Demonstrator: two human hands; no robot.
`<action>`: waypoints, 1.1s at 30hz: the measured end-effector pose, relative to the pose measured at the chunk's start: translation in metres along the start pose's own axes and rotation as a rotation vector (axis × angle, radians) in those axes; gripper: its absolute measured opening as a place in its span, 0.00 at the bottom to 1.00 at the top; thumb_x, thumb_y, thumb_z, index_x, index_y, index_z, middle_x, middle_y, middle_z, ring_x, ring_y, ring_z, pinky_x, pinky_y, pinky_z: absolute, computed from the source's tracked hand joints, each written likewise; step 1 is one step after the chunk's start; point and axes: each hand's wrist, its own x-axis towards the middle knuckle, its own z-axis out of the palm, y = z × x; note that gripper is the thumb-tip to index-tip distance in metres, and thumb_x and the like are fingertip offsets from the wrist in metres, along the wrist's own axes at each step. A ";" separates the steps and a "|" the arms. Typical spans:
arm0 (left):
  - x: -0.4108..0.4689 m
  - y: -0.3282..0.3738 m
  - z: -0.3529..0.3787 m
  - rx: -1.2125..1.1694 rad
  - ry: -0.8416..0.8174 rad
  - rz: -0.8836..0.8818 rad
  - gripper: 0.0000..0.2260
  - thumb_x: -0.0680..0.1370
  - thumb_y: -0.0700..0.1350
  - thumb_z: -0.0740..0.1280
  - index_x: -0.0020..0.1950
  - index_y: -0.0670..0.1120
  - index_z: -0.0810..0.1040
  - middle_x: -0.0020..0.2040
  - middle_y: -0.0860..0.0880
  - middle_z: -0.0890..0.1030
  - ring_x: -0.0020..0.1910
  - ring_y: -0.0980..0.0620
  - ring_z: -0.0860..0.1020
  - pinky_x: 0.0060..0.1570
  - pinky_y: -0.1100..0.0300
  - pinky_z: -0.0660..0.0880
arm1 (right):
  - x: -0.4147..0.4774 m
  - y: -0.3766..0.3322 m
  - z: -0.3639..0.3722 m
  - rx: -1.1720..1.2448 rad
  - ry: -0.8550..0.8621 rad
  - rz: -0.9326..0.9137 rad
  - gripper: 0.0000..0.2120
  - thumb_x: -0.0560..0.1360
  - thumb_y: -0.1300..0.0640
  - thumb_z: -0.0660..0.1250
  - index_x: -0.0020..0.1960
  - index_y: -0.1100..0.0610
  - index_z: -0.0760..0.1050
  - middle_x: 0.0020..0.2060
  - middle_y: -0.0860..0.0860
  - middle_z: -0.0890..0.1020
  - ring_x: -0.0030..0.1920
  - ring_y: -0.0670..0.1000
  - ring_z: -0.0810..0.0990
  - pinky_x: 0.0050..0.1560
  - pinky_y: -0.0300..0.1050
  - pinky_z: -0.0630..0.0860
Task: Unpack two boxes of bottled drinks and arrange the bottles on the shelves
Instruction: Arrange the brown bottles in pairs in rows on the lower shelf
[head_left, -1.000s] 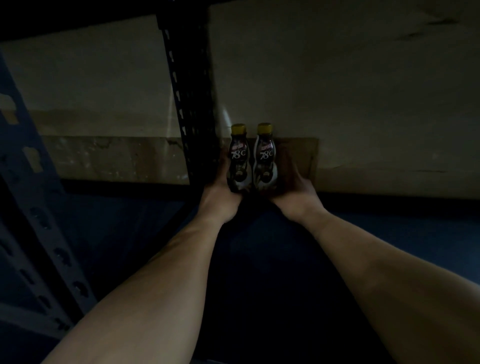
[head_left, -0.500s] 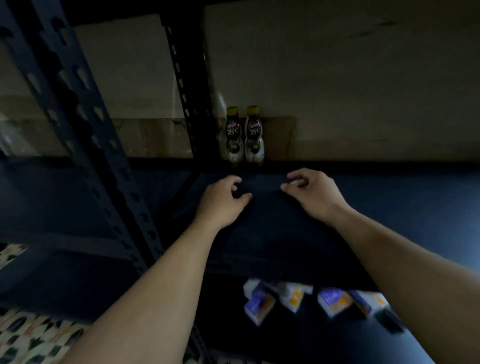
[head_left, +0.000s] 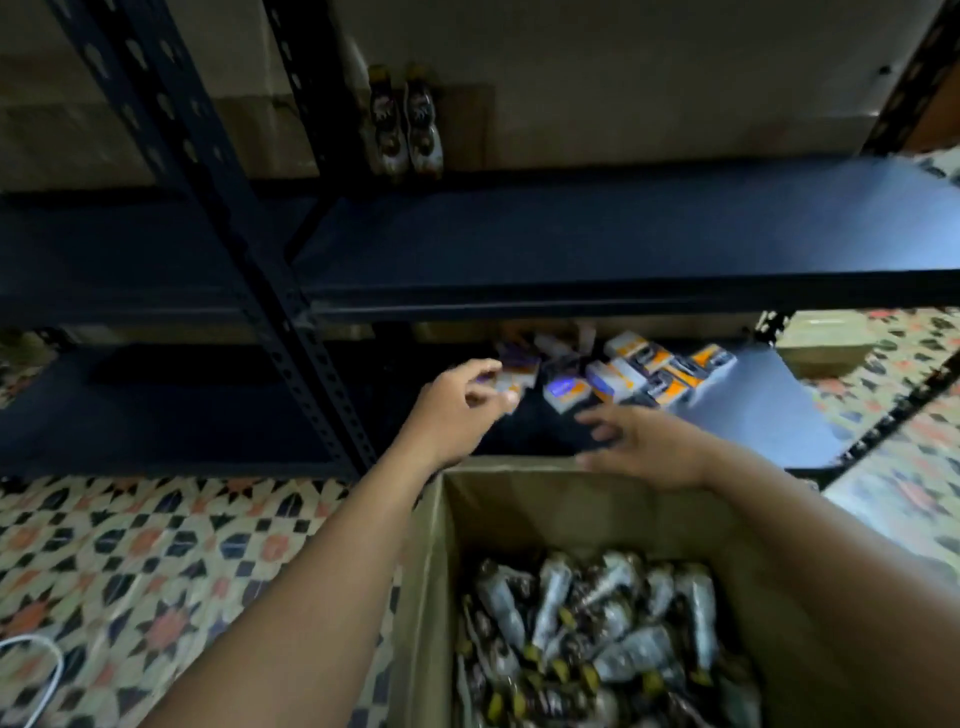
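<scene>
1. We note two bottles (head_left: 406, 124) standing upright and touching side by side at the very back of the upper shelf (head_left: 623, 234), against the wall. They are just right of the rear upright post (head_left: 306, 104). Caps are yellowish and labels dark; motion blur hides the print
2. An open cardboard box (head_left: 431, 597) sits nearest us, in front of the rack. It holds a heap of more bottles (head_left: 597, 649) lying at mixed angles, with yellow caps showing here and there
3. Left hand (head_left: 452, 415): raised above the box's far left corner, in front of the lower shelf (head_left: 753, 415). The fingers are loosely curled and we see nothing in them, though the fingertips are blurred
4. Right hand (head_left: 649, 447): hovering over the far rim of the box with fingers spread and relaxed, grasping nothing
5. Both hands are well apart from the two shelved bottles and above the heap, touching no bottle
6. The lower shelf carries a loose cluster of small cartons (head_left: 623, 374) in orange, purple and white, just beyond the hands
7. A dark slotted front post (head_left: 249, 260) crosses the left of the view diagonally
8. The floor (head_left: 130, 571) is tiled in a star pattern, with a white cable (head_left: 36, 670) at lower left
9. Another cardboard box (head_left: 826, 343) sits at the right, beyond the lower shelf
</scene>
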 end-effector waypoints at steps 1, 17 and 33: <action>-0.015 -0.004 0.009 -0.020 -0.098 -0.031 0.20 0.78 0.53 0.72 0.69 0.53 0.77 0.51 0.53 0.85 0.55 0.57 0.80 0.59 0.59 0.76 | -0.016 0.014 0.007 -0.044 -0.106 0.049 0.33 0.76 0.41 0.73 0.77 0.47 0.68 0.64 0.49 0.80 0.62 0.49 0.80 0.65 0.42 0.71; -0.059 -0.080 0.154 0.342 -0.694 -0.188 0.32 0.77 0.60 0.71 0.78 0.54 0.67 0.65 0.50 0.78 0.63 0.51 0.77 0.64 0.55 0.73 | -0.061 0.128 0.131 0.052 -0.217 0.315 0.35 0.75 0.34 0.68 0.78 0.47 0.67 0.68 0.51 0.79 0.68 0.55 0.76 0.67 0.48 0.72; -0.044 -0.216 0.249 -0.017 -0.331 -0.533 0.29 0.79 0.46 0.72 0.77 0.54 0.66 0.65 0.53 0.77 0.60 0.53 0.76 0.62 0.54 0.74 | 0.054 0.186 0.235 0.083 -0.130 0.082 0.35 0.76 0.50 0.74 0.79 0.39 0.63 0.79 0.50 0.66 0.80 0.54 0.59 0.77 0.53 0.55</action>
